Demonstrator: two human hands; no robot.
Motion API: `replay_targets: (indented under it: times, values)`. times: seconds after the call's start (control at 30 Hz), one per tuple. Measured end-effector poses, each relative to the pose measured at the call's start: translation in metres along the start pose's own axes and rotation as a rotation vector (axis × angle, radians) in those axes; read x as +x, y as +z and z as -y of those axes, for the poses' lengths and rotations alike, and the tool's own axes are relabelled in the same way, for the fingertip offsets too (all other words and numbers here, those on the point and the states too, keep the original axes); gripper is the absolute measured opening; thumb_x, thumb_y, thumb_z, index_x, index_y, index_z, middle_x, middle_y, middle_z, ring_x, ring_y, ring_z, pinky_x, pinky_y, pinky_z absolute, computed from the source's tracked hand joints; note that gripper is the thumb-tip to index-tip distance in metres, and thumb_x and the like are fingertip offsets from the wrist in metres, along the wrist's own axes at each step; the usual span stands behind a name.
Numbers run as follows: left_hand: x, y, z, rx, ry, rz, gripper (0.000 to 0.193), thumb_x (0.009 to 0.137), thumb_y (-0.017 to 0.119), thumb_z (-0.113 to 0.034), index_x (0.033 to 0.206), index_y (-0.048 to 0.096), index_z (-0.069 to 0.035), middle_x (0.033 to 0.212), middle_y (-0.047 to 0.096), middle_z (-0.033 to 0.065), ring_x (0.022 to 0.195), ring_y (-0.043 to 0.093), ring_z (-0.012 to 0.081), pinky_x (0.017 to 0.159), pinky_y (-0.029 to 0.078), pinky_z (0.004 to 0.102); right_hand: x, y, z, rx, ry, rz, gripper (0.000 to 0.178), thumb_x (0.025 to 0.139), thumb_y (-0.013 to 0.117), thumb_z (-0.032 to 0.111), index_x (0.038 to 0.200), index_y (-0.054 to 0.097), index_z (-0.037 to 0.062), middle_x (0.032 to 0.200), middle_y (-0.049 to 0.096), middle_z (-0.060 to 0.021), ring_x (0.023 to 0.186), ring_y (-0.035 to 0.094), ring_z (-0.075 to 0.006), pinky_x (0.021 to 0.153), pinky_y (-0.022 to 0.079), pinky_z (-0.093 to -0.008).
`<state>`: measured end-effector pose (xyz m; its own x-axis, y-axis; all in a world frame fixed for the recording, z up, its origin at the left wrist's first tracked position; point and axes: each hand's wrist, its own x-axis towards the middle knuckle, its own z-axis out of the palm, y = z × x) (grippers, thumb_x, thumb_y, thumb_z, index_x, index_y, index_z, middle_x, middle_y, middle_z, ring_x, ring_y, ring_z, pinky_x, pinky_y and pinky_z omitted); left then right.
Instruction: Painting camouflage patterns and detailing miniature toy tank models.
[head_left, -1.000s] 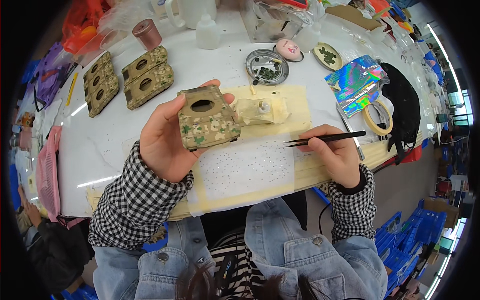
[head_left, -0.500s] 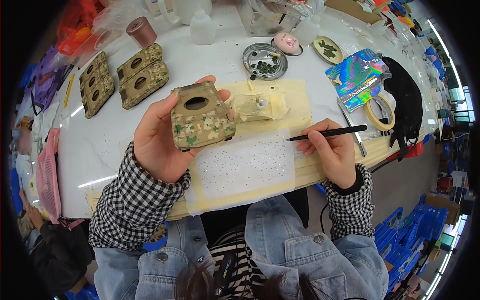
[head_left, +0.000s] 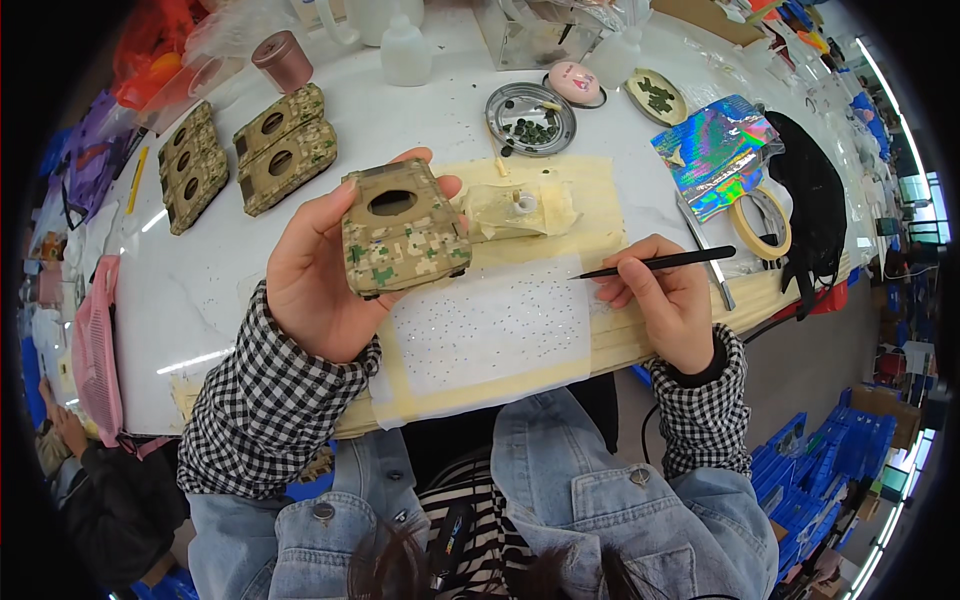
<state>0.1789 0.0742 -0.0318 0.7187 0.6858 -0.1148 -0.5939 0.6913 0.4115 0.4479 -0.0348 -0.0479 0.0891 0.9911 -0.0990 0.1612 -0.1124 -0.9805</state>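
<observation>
My left hand (head_left: 322, 265) is closed around a camouflage-patterned casing (head_left: 410, 243) with an oval opening, lifted over the table and tilted toward me. Between the thumb and fingers of my right hand (head_left: 668, 305) lies a slim black pointed tool (head_left: 665, 263), which looks like tweezers. Its tip points left, above the edge of a white sheet (head_left: 490, 330) scattered with many tiny dark specks. Beyond the sheet, a tape-wrapped block (head_left: 520, 212) with a small round white piece on it rests on yellowish tape.
Similar camouflage casings (head_left: 285, 160) lie at the far left. A round metal tin (head_left: 530, 120) holds dark green bits, near a shallow dish (head_left: 656, 97). To the right are a shiny iridescent pouch (head_left: 712, 155), a masking tape roll (head_left: 760, 225) and a metal blade-like tool (head_left: 706, 250).
The casing in my left hand has tipped very slightly. My right hand and the black tool are almost where they were.
</observation>
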Motion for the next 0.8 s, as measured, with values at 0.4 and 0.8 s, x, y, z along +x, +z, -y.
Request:
replay_targets:
  times: [0.4,0.8]
  values:
    - [-0.002,0.001,0.0,-0.003,-0.025,-0.008,0.057,0.093,0.036,-0.027,0.138,0.019,0.003,0.13,0.041,0.0254,0.112,0.052,0.0351,0.088,0.052,0.0373,0.009,-0.001,0.039,0.062,-0.134,-0.004,0.02,0.093,0.05,0.016,0.093,0.055,-0.0031,0.081,0.065,-0.0121,0.067,0.06,-0.0104,0.061,0.048,-0.0211]
    - [-0.003,0.009,-0.002,0.079,-0.058,-0.091,0.053,0.091,0.041,-0.03,0.133,0.035,0.001,0.121,0.053,0.0183,0.109,0.054,0.0297,0.094,0.044,0.0404,0.049,0.055,0.106,0.018,-0.512,0.272,0.018,0.092,0.052,0.015,0.091,0.055,-0.0033,0.084,0.06,-0.0093,0.077,0.057,-0.0126,0.072,0.045,-0.0246]
